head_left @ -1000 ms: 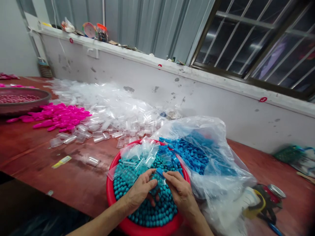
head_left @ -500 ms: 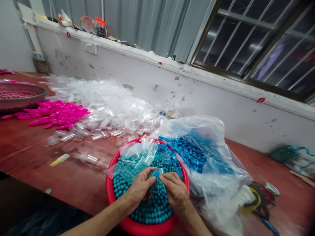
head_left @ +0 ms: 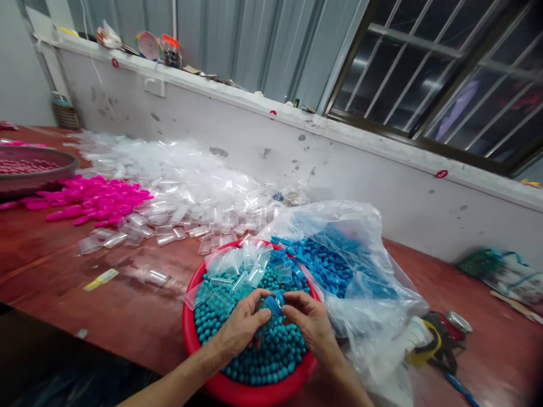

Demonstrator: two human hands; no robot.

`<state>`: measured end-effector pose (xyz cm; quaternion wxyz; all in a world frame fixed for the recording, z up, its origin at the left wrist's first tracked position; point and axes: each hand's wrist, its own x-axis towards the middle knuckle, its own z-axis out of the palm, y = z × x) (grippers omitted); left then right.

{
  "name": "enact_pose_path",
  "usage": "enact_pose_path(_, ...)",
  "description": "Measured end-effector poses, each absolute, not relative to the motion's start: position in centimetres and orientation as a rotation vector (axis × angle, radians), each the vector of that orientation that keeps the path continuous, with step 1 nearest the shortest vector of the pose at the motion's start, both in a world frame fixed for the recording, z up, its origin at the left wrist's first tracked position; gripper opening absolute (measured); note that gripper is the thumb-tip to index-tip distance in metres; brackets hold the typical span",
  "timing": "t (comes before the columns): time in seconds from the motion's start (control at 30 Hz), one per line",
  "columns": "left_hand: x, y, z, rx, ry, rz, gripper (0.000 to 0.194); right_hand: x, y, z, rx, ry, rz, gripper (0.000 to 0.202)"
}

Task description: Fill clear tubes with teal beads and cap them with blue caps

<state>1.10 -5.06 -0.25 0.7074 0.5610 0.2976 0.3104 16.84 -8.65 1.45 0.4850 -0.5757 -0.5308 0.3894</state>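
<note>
Over a red basin (head_left: 193,339) of teal beads (head_left: 263,367), both my hands meet at a small blue plastic piece (head_left: 275,303). My left hand (head_left: 244,325) pinches it from the left with thumb and fingers. From the right, the fingertips of my right hand (head_left: 309,322) close on its other side, where a second blue part seems to show. Clear plastic tubes (head_left: 231,263) and a few blue pieces lie on the beads at the back of the basin. Right behind the basin, a clear bag (head_left: 360,217) holds many blue plastic pieces (head_left: 324,265).
Clear tubes (head_left: 182,181) are heaped along the wall, beside bright pink pieces (head_left: 99,198). A bowl of pink beads (head_left: 63,164) stands far left. One tube (head_left: 156,277) and a yellow strip (head_left: 100,279) lie on the red table (head_left: 136,316). A jar lid (head_left: 459,321) is at the right.
My right hand has shifted slightly right and its fingers are more extended. The blue piece has turned, with more blue visible between my hands. The view has shifted a little.
</note>
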Motion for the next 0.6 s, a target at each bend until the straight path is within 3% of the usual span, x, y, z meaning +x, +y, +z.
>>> enact_pose_path(0.2, 1.4, -6.1, 0.1, 1.246, 0.78, 0.748, 0.035, 15.5, -10.0, 2.6, -1.408, -1.573, 0.914, 0.024)
enact_pose_path(0.33, 0.9, -6.1, 0.5, 1.307, 0.732, 0.831, 0.044, 13.9, -10.7, 1.8, -1.499, -1.71, 0.804, 0.078)
enact_pose_path(0.4, 0.7, -6.1, 0.6, 1.337, 0.712, 0.881, 0.039, 13.1, -10.8, 1.1, -1.544, -1.812, 0.615, 0.089)
enact_pose_path(0.6, 1.0, -6.7, 0.2, 1.219, 0.695, 0.888, 0.022, 11.8, -11.0, 0.3, -1.452, -1.913, 0.139, 0.068)
